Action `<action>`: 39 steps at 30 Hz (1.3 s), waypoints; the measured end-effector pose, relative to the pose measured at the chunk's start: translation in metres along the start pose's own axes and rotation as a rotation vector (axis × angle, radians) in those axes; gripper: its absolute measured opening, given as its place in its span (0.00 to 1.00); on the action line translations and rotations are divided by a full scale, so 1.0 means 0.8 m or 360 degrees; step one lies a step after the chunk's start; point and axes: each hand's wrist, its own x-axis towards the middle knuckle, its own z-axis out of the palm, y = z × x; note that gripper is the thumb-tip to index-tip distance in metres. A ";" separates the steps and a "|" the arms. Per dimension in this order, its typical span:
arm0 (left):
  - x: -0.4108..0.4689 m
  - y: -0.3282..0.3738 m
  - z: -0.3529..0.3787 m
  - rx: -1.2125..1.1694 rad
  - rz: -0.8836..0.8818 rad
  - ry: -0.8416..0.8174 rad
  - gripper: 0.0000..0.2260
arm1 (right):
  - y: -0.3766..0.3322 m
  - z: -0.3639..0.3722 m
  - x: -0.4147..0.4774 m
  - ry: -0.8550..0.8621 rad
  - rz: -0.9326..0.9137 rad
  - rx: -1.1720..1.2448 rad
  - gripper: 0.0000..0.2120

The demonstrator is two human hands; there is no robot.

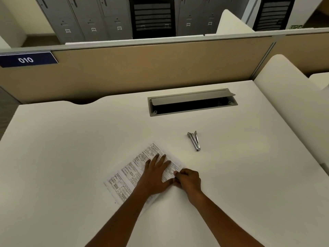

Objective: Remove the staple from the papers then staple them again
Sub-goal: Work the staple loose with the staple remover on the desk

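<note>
The printed papers (128, 177) lie tilted on the white desk (71, 148), near its front middle. My left hand (156, 173) rests flat on them with fingers spread, pressing them down. My right hand (188, 180) is curled at the papers' right corner, fingertips pinched at the edge; the staple itself is too small to make out. A small metal stapler (194, 140) lies on the desk beyond the right hand, apart from both hands.
An open grey cable hatch (193, 102) is set into the desk at the back. A tan partition (142, 68) bounds the far edge, with a white divider (293, 97) on the right. Grey lockers and black chairs stand beyond.
</note>
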 end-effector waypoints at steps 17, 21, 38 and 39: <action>0.011 -0.004 -0.004 -0.0064 -0.0028 0.0073 0.34 | -0.058 -0.043 0.037 0.0246 -0.0428 -0.0546 0.05; 0.020 0.003 0.000 -0.0020 -0.0071 0.0111 0.31 | -0.087 -0.054 0.060 0.0491 -0.0758 -0.0875 0.04; 0.021 0.003 0.013 -0.0026 -0.0122 0.0119 0.30 | -0.085 -0.042 0.102 0.0599 -0.0663 -0.1011 0.07; 0.020 0.003 0.013 -0.0031 -0.0118 0.0125 0.30 | -0.084 -0.042 0.102 0.0610 -0.0683 -0.1008 0.09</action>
